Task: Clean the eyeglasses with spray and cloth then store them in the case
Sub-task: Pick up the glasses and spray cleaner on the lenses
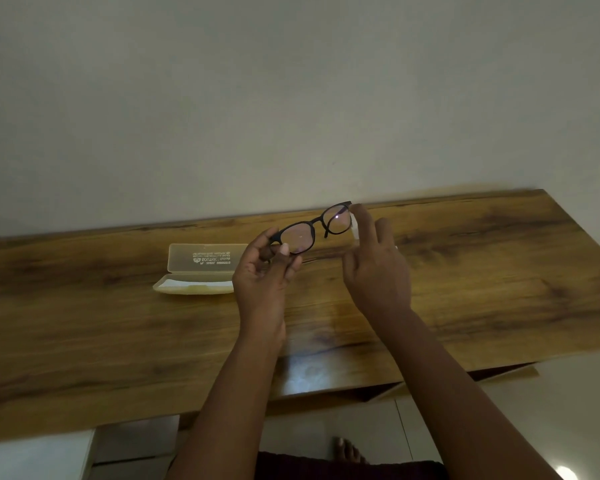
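Down at six o'clock, a bare foot [347, 451] shows on the pale floor [378, 431] beneath the table edge, with dark cloth across the lap beside it. Both forearms rise from there over the wooden table [84, 341]. At centre, the left hand [262, 271] is curled, fingers and thumb pinching the black eyeglasses [312, 228] at their nine o'clock lens and holding them up off the wood. The frame tilts, its three o'clock end higher. At three o'clock of the glasses, the right hand [376, 268] comes in with back to the camera, fingers fairly straight and loosely spread, the forefinger tip just at the frame's outer corner; something pale and clear sits under that finger, too blurred to name, so whether this hand grips anything I cannot tell. At nine o'clock of the left hand, the translucent yellowish case [196, 271] lies open on the table, lid flat toward twelve, a white cloth [187, 284] in its tray. Beyond, at twelve o'clock, a plain wall [291, 98]
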